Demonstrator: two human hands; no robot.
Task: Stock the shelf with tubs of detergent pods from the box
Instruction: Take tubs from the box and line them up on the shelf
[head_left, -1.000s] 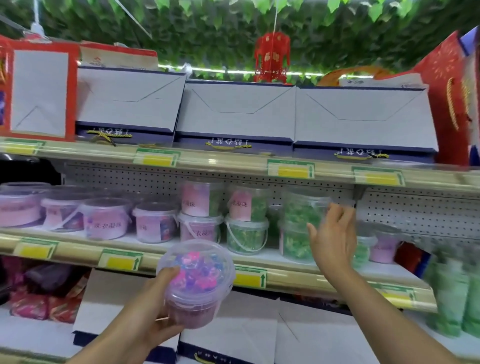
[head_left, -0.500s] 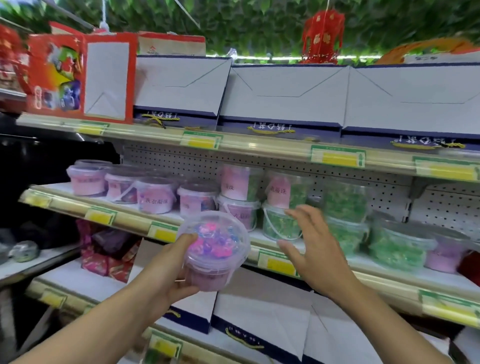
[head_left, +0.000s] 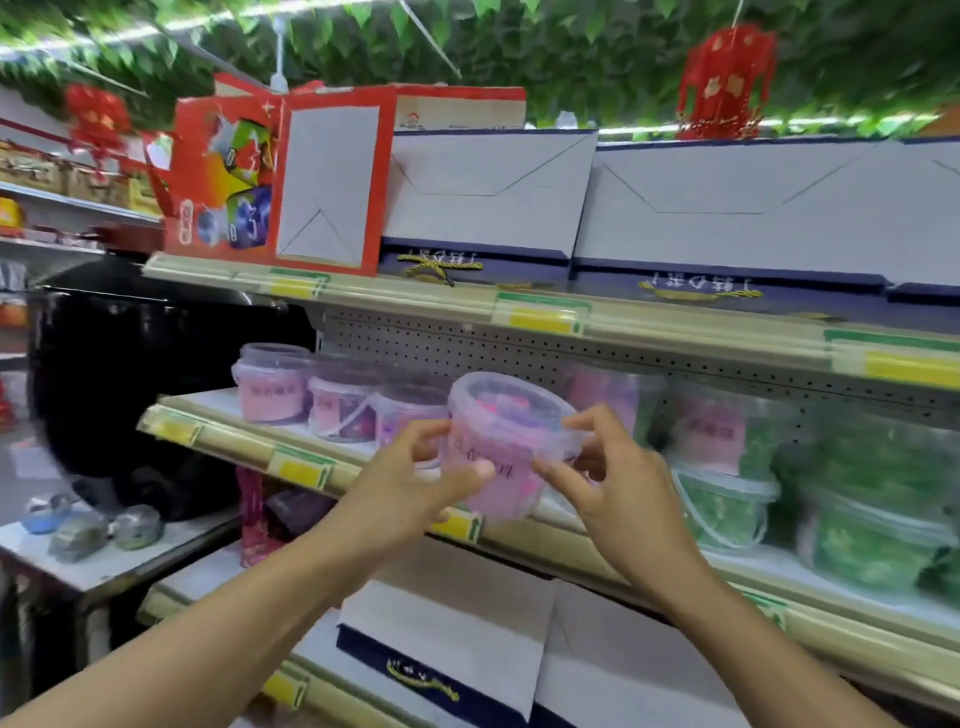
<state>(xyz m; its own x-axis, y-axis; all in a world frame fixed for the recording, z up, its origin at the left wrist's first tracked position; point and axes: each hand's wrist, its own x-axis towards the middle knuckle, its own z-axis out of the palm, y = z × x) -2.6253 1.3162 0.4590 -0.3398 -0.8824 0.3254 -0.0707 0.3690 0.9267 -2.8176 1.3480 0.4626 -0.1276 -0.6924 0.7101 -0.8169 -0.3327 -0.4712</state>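
Both your hands pinch one tub (head_left: 501, 447) at frame centre: left hand (head_left: 410, 478) and right hand (head_left: 613, 483) on its sides; it looks light, stiff and slick, so grip below the rim; beyond, the shelf (head_left: 234, 441) holds more tubs.

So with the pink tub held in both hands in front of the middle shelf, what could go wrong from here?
1. The pink tub is tilted and pinched only by fingertips of the left hand and right hand; that grip could slip.
2. The purple tubs already crowd the shelf behind it; pushing in may knock one.
3. The stacked green tubs beside the right hand might topple if bumped.
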